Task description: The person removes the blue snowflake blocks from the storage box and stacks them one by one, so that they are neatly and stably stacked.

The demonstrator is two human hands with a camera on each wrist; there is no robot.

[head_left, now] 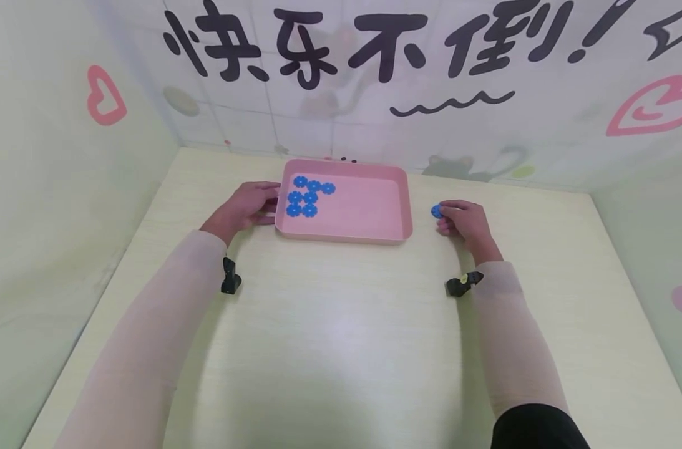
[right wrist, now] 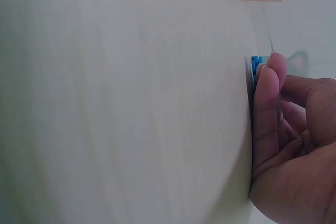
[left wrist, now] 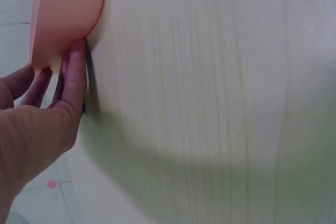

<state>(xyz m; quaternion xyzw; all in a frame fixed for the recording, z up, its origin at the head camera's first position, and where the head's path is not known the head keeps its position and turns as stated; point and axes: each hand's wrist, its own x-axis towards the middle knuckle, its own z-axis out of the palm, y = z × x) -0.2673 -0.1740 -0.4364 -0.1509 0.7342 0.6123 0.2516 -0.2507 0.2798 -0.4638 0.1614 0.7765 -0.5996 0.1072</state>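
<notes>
My left hand is at the left end of a shallow pink tray, its fairly straight fingers touching the outer wall. In the left wrist view the fingertips lie against the tray's end, low near the table, with the thumb by the rim. Inside the tray, several blue flower-shaped discs lie flat, grouped on the left side. To the right of the tray, my right hand pinches one more blue flower-shaped disc close over the table. Fingers cover much of that disc in the right wrist view.
The pale wood-grain table carries the tray near its back edge. Behind it hangs a white printed curtain with dark lettering, and similar pale walls flank both sides. Black wrist cameras sit below each hand.
</notes>
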